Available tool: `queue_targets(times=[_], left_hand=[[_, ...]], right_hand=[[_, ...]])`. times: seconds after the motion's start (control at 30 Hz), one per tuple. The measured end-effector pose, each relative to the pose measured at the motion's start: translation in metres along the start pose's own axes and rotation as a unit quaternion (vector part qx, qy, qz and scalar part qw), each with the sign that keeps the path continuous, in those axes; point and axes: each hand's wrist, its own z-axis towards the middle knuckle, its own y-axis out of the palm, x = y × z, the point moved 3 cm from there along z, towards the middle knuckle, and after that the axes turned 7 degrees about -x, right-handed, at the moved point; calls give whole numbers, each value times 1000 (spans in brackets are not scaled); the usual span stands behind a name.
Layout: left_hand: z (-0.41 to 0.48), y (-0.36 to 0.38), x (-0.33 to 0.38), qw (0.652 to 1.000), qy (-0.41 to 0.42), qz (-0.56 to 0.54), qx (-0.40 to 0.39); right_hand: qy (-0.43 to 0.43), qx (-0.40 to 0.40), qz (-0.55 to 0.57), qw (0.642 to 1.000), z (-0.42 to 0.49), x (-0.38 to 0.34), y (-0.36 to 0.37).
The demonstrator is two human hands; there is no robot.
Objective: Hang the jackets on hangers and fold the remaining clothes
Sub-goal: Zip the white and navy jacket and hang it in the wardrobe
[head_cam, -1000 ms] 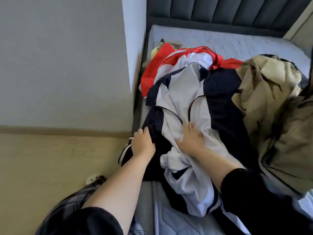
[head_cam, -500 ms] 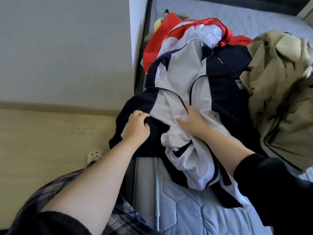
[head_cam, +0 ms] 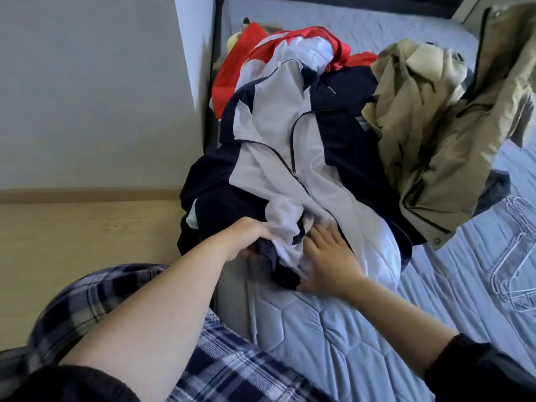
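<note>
Left hand [head_cam: 246, 239] fingers, half buried, seemingly clamp the jacket [head_cam: 278, 146]; right hand [head_cam: 327, 262] fingers spread flat.

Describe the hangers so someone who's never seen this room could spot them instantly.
Start at the quilted blue-grey bed and find the khaki jacket heaped on its right side. Beside that jacket's hem, flat on the quilt, lie the hangers: thin pale looped outlines, the only things there not cloth.

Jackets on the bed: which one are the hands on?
The navy-and-white zip jacket; left hand grips it, right hand rests flat. Khaki jacket, red garment untouched.
</note>
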Motion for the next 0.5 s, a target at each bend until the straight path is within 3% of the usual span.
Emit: queue_targets(times=[0.1,0.17,0.23,0.3,0.37,0.43,0.5], left_hand=[[-9,9,5,980,-89,-155,-90],[-15,10,9,973,-121,-122,-153],[-22,8,10,969,-173,-2,-175],[-24,3,11,962,-218,127,-102],[-22,-5,16,965,-198,169,17],[-14,-13,22,977,-154,109,95],[-13,-13,23,987,-134,-32,84]], right_hand=[[49,-38,34,998,9,5,0],[45,21,88,995,14,6,-12],[57,77,181,979,16,13,-26],[100,47,302,947,18,22,-36],[82,-2,392,916,24,30,-49],[1,-119,363,924,25,30,-66],[-60,-268,289,917,25,28,-67]])
